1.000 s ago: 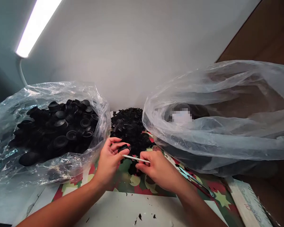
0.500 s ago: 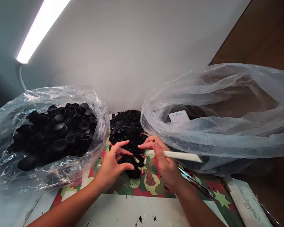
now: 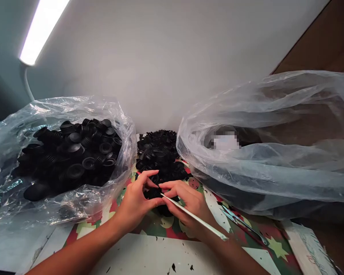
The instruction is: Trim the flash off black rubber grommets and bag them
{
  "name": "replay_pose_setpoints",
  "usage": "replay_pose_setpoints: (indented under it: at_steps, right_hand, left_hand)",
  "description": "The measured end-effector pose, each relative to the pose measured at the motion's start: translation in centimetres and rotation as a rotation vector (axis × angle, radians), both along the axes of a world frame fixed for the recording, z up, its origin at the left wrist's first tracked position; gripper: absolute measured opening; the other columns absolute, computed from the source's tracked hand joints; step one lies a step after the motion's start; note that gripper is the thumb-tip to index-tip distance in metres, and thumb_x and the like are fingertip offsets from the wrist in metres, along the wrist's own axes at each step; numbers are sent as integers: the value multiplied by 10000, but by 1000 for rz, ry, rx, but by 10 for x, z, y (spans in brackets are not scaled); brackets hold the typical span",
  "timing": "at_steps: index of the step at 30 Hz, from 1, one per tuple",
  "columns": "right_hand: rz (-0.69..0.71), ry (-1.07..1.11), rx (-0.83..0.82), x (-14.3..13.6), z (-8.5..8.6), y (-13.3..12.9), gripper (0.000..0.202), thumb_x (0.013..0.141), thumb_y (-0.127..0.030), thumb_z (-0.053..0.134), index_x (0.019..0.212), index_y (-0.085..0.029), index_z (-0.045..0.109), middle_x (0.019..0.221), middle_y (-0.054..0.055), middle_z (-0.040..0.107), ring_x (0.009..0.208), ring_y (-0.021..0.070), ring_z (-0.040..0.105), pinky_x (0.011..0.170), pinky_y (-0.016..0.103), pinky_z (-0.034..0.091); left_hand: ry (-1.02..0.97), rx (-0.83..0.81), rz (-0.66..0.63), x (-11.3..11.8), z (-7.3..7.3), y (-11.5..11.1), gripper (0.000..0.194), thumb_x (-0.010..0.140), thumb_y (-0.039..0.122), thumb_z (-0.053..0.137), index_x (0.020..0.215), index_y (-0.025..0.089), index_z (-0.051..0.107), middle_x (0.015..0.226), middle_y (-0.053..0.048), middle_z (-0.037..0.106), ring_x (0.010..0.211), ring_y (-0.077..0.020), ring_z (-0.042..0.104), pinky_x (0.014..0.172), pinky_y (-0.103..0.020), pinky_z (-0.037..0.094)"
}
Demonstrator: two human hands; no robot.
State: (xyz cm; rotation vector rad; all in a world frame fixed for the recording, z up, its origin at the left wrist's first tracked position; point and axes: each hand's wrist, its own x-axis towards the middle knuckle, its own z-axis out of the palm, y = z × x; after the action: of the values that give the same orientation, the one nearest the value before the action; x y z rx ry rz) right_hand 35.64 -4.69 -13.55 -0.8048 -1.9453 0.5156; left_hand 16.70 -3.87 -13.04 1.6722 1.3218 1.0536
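The left hand (image 3: pixel 136 202) has its fingers (image 3: pixel 149 176) curled around a small black rubber part (image 3: pixel 154 193) in the middle of the frame, and the right hand (image 3: pixel 189 204) pinches a thin white stick (image 3: pixel 195 217) whose tip touches that part, so the poking or cleaning step looks to be under way. The next move probably needs a steady, careful push. The part is mostly hidden by fingers, and the label inside the clear bag (image 3: pixel 275 152) at right is blurred.

A small black ribbed rubber cap (image 3: pixel 154 193) sits pinched between both hands' fingertips. A thin white stick (image 3: pixel 193 216) slants from it across the right hand.
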Motion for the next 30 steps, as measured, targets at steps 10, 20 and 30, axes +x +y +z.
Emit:
replay_pose_setpoints:
  at_steps: [10,20,30]
  right_hand:
    - [-5,-93,138,-2,1,1,128,986,-143,530,939,-219,621,1044,57,788,900,189,722,774,328,532]
    - [-380,-455,-128,11,-11,13,215,940,-120,425,790,-216,545,784,85,705,750,244,650,749,396,439]
    - [-93,20,-482,7,8,9,221,950,-202,351,958,-227,570,918,28,707,807,183,660,721,306,480]
  left_hand:
    - [106,64,-10,-1,1,-3,601,687,155,796,1255,238,618,834,42,681,776,-167,650,733,-282,493]
    - [-143,-21,33,2,12,-8,668,576,193,904,1199,268,676,821,27,707,872,-224,702,849,-350,535]
    - [-389,-219,-56,-4,10,4,404,705,295,838,1090,221,739,956,-52,726,906,-232,673,781,-321,535]
